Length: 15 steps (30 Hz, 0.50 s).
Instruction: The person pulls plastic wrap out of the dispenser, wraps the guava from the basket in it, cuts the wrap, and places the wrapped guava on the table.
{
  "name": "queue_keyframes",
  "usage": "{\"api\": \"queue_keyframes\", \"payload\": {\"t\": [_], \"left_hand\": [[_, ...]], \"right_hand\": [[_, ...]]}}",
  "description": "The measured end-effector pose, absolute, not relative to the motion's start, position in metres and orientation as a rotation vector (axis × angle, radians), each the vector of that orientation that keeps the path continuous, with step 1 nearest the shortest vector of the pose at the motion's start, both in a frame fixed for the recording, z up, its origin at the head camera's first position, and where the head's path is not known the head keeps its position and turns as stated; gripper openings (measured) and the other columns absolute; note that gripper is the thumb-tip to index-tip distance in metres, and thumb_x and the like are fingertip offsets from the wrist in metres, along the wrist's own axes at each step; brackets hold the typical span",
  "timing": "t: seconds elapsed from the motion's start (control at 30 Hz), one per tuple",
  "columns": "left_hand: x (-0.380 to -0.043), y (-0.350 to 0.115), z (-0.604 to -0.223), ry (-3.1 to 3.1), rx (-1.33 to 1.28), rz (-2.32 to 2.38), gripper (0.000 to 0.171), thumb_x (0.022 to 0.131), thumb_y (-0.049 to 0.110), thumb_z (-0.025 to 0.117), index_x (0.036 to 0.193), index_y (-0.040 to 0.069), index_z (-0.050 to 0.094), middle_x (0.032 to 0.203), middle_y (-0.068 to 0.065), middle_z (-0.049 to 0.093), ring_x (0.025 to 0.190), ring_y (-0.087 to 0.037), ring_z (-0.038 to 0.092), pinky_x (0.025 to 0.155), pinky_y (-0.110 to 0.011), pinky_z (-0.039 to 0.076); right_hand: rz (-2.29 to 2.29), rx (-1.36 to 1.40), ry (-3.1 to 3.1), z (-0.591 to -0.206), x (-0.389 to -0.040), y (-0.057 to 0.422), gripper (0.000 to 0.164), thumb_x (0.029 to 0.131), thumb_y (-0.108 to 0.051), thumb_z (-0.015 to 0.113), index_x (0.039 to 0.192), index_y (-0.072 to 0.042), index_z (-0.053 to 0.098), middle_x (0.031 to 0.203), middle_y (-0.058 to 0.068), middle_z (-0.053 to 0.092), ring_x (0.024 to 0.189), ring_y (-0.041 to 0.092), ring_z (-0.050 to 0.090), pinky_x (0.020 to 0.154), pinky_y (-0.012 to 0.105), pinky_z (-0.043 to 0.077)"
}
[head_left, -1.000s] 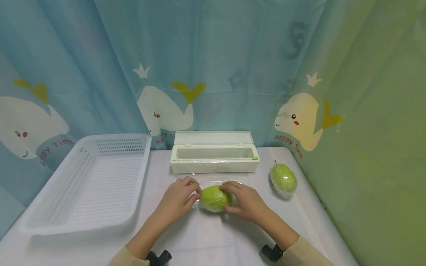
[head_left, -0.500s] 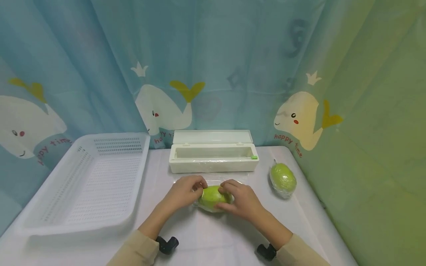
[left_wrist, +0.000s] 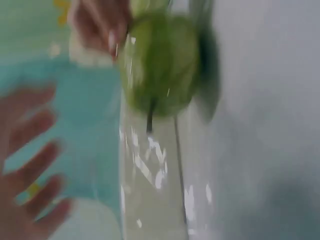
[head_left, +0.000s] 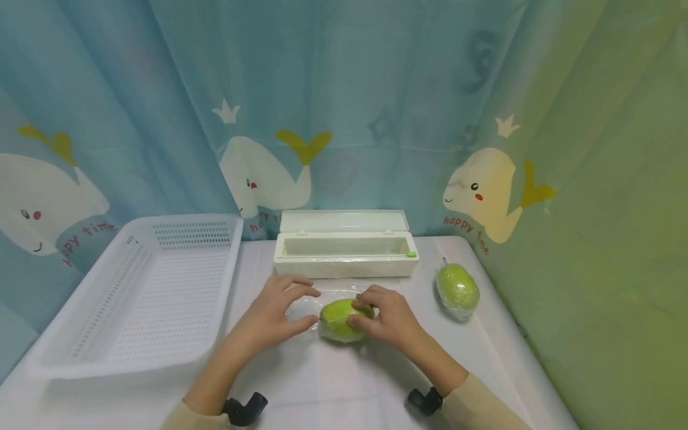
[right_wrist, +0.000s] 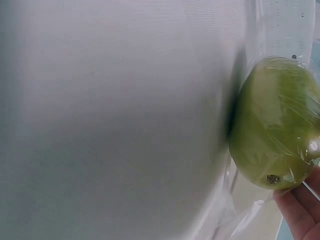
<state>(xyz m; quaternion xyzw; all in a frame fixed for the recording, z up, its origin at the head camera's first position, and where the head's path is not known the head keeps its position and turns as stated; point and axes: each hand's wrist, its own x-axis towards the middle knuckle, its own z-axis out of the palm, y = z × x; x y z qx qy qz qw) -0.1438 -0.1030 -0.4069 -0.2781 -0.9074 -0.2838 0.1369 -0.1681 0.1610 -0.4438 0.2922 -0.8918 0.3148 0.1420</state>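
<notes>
A green pear (head_left: pixel 337 319) lies on the white table in front of me, with clear cling film (head_left: pixel 302 307) around it and spread flat to its left and behind. My right hand (head_left: pixel 391 318) holds the pear's right end between thumb and fingers. To the left, my left hand (head_left: pixel 275 312) is spread beside the pear, fingers apart over the film and holding nothing. The pear's dark stem (left_wrist: pixel 150 116) points left in the left wrist view. Wrinkled film covers the pear's skin (right_wrist: pixel 280 115) in the right wrist view.
Behind the pear stands a white cling film box (head_left: pixel 346 268), its lid raised and a green slider at its right end. Another film-wrapped pear (head_left: pixel 458 289) lies at the right. A white perforated basket (head_left: pixel 220 334) occupies the left side. Whale-print curtains (head_left: pixel 365 89) hang behind the table.
My left hand pinched at the pear's left end half a second ago; it has let go, moved left and spread its fingers. The right hand still holds the pear, which has turned slightly.
</notes>
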Motion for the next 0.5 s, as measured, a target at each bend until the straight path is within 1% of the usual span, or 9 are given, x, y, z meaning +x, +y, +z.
{"api": "queue_keyframes", "payload": {"t": [0.07, 0.13, 0.17, 0.2, 0.23, 0.3, 0.37, 0.43, 0.5], "left_hand": [[-0.129, -0.096, -0.408, -2.473, -0.76, -0.769, 0.023, 0.079, 0.018, 0.081, 0.098, 0.021, 0.069, 0.1, 0.006, 0.063, 0.098, -0.015, 0.054, 0.082, -0.033, 0.05], [-0.113, -0.087, -0.415, -2.395, -0.741, -0.717, 0.019, 0.079, 0.015, 0.079, 0.091, 0.022, 0.066, 0.086, 0.011, 0.058, 0.083, -0.008, 0.052, 0.071, -0.025, 0.048], [-0.106, -0.082, -0.419, -2.391, -0.742, -0.71, 0.019, 0.079, 0.014, 0.079, 0.09, 0.021, 0.065, 0.084, 0.012, 0.058, 0.08, -0.007, 0.053, 0.068, -0.023, 0.048], [-0.101, -0.077, -0.424, -2.403, -0.744, -0.696, 0.019, 0.08, 0.016, 0.078, 0.092, 0.02, 0.065, 0.085, 0.011, 0.059, 0.08, -0.007, 0.055, 0.066, -0.023, 0.049], [-0.096, -0.073, -0.429, -2.435, -0.739, -0.676, 0.02, 0.081, 0.019, 0.079, 0.096, 0.019, 0.066, 0.09, 0.01, 0.062, 0.082, -0.007, 0.057, 0.067, -0.024, 0.051], [-0.093, -0.068, -0.438, -2.516, -0.722, -0.636, 0.031, 0.082, 0.027, 0.08, 0.108, 0.016, 0.067, 0.105, 0.005, 0.065, 0.095, -0.014, 0.061, 0.075, -0.03, 0.055], [-0.096, -0.065, -0.443, -2.571, -0.704, -0.598, 0.046, 0.082, 0.03, 0.082, 0.121, 0.011, 0.066, 0.12, -0.001, 0.064, 0.109, -0.022, 0.061, 0.086, -0.039, 0.055], [-0.1, -0.064, -0.446, -2.604, -0.71, -0.555, 0.054, 0.082, 0.031, 0.082, 0.127, 0.007, 0.064, 0.127, -0.006, 0.063, 0.117, -0.027, 0.059, 0.095, -0.043, 0.052], [-0.105, -0.062, -0.447, -2.625, -0.741, -0.534, 0.057, 0.083, 0.031, 0.081, 0.13, 0.004, 0.063, 0.13, -0.009, 0.062, 0.122, -0.029, 0.057, 0.102, -0.044, 0.049]], "right_hand": [[0.922, 0.835, -2.572, -0.444, -0.17, 0.16, 0.02, 0.078, -0.03, 0.085, 0.09, -0.016, 0.076, 0.087, -0.008, 0.07, 0.076, 0.007, 0.059, 0.068, 0.028, 0.052], [0.931, 0.829, -2.57, -0.443, -0.17, 0.159, 0.019, 0.079, -0.028, 0.084, 0.091, -0.016, 0.076, 0.088, -0.007, 0.07, 0.078, 0.007, 0.061, 0.069, 0.03, 0.055], [0.933, 0.826, -2.569, -0.443, -0.171, 0.159, 0.019, 0.079, -0.028, 0.084, 0.091, -0.015, 0.076, 0.089, -0.007, 0.071, 0.079, 0.007, 0.062, 0.07, 0.031, 0.055], [0.935, 0.825, -2.567, -0.442, -0.171, 0.159, 0.019, 0.08, -0.028, 0.084, 0.091, -0.015, 0.077, 0.089, -0.006, 0.071, 0.08, 0.008, 0.063, 0.071, 0.031, 0.056], [0.935, 0.823, -2.566, -0.442, -0.171, 0.158, 0.019, 0.08, -0.027, 0.083, 0.091, -0.015, 0.077, 0.09, -0.005, 0.072, 0.081, 0.008, 0.064, 0.071, 0.032, 0.056], [0.932, 0.822, -2.56, -0.442, -0.172, 0.158, 0.018, 0.08, -0.027, 0.083, 0.091, -0.014, 0.077, 0.09, -0.005, 0.072, 0.081, 0.008, 0.064, 0.071, 0.031, 0.056], [0.923, 0.825, -2.554, -0.442, -0.172, 0.158, 0.018, 0.081, -0.028, 0.082, 0.09, -0.014, 0.077, 0.09, -0.004, 0.072, 0.08, 0.008, 0.064, 0.071, 0.03, 0.056], [0.899, 0.833, -2.548, -0.443, -0.172, 0.158, 0.017, 0.081, -0.028, 0.082, 0.089, -0.014, 0.076, 0.089, -0.004, 0.072, 0.077, 0.008, 0.062, 0.068, 0.028, 0.054], [0.88, 0.843, -2.546, -0.444, -0.172, 0.158, 0.016, 0.082, -0.029, 0.081, 0.088, -0.015, 0.076, 0.09, -0.004, 0.072, 0.076, 0.008, 0.061, 0.067, 0.027, 0.053]]}}
